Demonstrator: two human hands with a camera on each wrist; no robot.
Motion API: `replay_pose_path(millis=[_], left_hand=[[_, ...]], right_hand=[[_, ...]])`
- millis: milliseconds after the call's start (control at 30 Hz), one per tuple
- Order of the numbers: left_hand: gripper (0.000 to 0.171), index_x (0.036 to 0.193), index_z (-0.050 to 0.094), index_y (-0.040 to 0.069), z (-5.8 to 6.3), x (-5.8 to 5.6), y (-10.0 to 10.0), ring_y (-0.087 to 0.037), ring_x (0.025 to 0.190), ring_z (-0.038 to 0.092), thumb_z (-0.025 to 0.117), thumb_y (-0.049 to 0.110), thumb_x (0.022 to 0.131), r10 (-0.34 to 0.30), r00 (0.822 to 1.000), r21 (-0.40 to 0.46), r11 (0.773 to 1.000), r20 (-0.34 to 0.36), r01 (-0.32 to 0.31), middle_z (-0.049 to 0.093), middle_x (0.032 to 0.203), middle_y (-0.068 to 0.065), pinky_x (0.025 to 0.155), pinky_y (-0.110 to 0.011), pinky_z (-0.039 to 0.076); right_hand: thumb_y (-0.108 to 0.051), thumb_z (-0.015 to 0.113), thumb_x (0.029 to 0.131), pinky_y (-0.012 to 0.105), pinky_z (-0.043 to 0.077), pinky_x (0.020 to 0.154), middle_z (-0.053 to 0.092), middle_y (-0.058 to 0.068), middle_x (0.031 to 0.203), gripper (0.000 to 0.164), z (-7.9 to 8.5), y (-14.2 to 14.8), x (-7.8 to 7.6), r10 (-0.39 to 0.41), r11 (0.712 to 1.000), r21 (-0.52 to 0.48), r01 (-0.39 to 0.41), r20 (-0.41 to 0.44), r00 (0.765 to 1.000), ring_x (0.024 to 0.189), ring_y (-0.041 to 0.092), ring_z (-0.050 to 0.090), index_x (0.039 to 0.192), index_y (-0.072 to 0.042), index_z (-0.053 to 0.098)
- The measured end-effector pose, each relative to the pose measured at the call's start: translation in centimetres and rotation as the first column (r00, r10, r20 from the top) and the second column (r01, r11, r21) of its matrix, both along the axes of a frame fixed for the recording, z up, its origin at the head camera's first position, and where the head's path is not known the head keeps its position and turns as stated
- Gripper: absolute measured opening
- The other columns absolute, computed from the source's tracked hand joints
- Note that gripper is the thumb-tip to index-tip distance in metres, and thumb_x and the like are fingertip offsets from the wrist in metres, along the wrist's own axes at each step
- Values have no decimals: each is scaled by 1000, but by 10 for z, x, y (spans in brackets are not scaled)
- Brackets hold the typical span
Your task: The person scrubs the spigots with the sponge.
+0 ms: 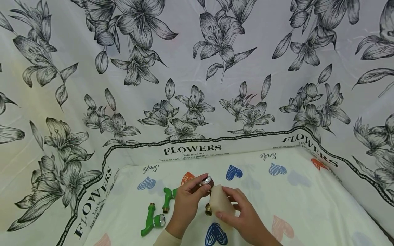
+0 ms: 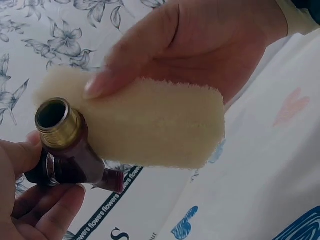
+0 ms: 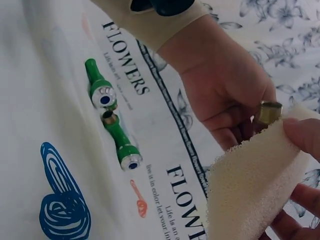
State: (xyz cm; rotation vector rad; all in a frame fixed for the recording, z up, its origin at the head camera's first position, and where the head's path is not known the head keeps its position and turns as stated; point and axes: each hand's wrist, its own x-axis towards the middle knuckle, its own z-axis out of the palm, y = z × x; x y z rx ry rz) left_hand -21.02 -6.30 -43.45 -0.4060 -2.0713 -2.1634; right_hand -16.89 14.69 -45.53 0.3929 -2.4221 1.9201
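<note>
Between its thumb and fingers, my left hand [image 1: 187, 201] grips a dark red faucet [image 2: 75, 162] by its silver-capped knob [image 1: 207, 181]. The faucet's threaded brass end [image 2: 62, 125] points toward the left wrist camera. My right hand [image 1: 243, 212] holds a cream-coloured loofah-like sponge [image 1: 220, 201], thumb on one face and fingers on the other. In the left wrist view the sponge lies right against the side of the faucet. From the head camera it hides much of the faucet's body.
Two green faucets, one nearer [image 1: 150, 220] and one farther [image 1: 167, 200], lie on the cloth left of my left hand. The white cloth [image 1: 258, 205] is printed with hearts. A flower-patterned sheet [image 1: 191, 75] rises behind and at the sides.
</note>
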Motion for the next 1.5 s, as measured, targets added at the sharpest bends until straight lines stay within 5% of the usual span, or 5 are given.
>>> replay_pose_path(millis=[367,600,900,1200,1500], left_hand=[[35,134,77,7,4,3,1,-31,109,75,81,6,99,-39,999,32,999,24,39,73,125,-18,90,-40,63],[34,134,78,8,2,1,2,-32,110,75,81,7,100,3,1000,2,1000,19,-3,73,123,-17,90,-38,64],[35,135,74,7,-8,-4,1,-33,111,73,79,5,101,57,998,48,997,10,-58,71,125,-19,90,-40,64],[38,150,63,11,-10,-6,-2,-35,124,67,61,7,112,-14,999,101,995,40,10,57,135,-22,99,-41,59],[34,143,61,3,-10,-5,-7,-31,110,73,67,10,110,-78,990,149,987,116,61,65,128,-25,94,-43,63]], right_hand=[[-35,86,95,44,55,96,60,7,137,67,-11,12,-16,-158,987,4,158,58,986,116,26,61,153,-14,61],[-34,86,96,42,56,96,59,5,138,67,-10,6,-10,-76,997,-12,77,66,995,118,26,60,154,-17,59],[-28,82,99,37,56,100,58,4,140,59,0,1,4,157,987,-38,-156,17,987,126,32,57,154,-21,59],[-24,83,99,35,57,100,60,4,137,60,3,-1,9,140,988,-55,-144,-62,988,123,33,59,153,-22,60],[-21,85,97,35,56,102,59,3,139,63,9,0,12,78,994,-67,-87,-131,988,123,26,61,154,-22,58]])
